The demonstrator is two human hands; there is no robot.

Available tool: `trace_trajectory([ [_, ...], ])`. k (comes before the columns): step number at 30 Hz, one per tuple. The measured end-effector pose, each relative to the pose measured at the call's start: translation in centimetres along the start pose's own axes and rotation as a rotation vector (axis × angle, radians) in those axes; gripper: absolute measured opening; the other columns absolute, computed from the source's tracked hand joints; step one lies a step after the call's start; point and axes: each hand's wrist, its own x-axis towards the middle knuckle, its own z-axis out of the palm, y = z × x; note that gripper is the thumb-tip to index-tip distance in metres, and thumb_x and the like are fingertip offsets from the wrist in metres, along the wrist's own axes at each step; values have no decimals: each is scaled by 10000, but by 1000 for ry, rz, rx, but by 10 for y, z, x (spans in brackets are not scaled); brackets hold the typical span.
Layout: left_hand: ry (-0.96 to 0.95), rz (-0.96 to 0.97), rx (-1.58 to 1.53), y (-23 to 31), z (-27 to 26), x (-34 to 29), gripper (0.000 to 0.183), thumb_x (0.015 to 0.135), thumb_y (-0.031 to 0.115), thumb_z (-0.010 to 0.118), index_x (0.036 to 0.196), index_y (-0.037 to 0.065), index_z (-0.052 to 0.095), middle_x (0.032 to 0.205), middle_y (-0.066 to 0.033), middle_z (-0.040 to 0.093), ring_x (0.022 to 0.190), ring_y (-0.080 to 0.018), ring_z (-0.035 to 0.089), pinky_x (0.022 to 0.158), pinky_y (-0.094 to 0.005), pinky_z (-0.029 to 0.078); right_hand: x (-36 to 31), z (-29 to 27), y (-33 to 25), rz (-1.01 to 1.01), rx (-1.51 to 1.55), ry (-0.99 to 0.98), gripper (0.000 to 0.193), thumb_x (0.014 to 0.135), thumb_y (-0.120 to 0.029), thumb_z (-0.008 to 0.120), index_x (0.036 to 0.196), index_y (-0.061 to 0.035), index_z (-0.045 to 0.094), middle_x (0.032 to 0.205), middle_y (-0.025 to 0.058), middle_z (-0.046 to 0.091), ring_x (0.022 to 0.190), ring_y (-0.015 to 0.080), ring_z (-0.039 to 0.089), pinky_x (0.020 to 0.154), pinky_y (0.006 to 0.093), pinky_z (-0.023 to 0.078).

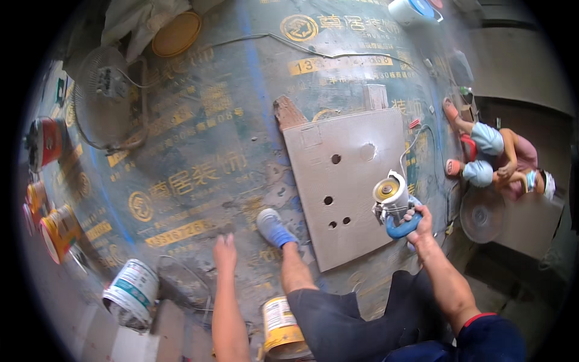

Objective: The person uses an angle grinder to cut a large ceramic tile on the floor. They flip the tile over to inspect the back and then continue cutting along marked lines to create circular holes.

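My right hand (420, 222) is closed around the blue handle of a handheld tile saw (392, 196). Its round disc, with a yellow centre, sits inside a white guard. The saw is over the right edge of a large beige tile (362, 163) that lies on the covered floor. Several round dark holes go through the tile, and a paler circle shows near its top. My left hand (224, 248) hangs low over the floor, left of my shoe, its fingers curled together and somewhat blurred. Nothing shows in it.
A person (512, 151) sits at the right near a round grey fan-like disc (482, 215). Buckets (131, 292) and yellow pails (283, 329) stand at left and near my leg. A floor fan (108, 99) is at upper left. A cable (265, 36) crosses the floor.
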Motion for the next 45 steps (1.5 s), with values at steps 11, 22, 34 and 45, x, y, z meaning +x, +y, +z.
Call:
trace_trajectory([
  [11, -524, -185, 246, -248, -163, -247, 462, 963, 413, 515, 800, 10, 671, 664, -160, 621, 628, -278, 580, 630, -450, 459, -133, 53, 46, -100, -24, -90, 139, 852, -186, 650, 830, -60, 596, 682, 50, 576, 530, 157, 550, 512, 313, 481],
  [22, -411, 216, 356, -95, -242, -111, 504, 968, 467, 502, 1122, 6, 636, 972, -271, 669, 912, -405, 624, 810, -477, 480, -329, -25, 28, -129, 694, -174, 205, 861, -263, 576, 720, -131, 508, 659, 15, 521, 626, 172, 534, 694, 392, 472],
  [34, -446, 190, 438, 73, -352, 113, 262, 917, 221, 652, 835, -8, 556, 649, -82, 588, 531, -172, 584, 475, -338, 485, -562, -76, 99, -268, -5, 711, 155, 757, -110, 621, 871, -6, 618, 668, 23, 566, 521, 114, 510, 508, 251, 395],
  [45, -440, 447, 627, 398, -385, 198, 309, 957, 253, 629, 868, -42, 618, 693, -118, 658, 596, -178, 622, 590, -337, 502, -323, 7, 192, 124, 936, 725, 131, 822, -195, 652, 821, -78, 592, 635, 22, 521, 524, 176, 496, 514, 346, 416],
])
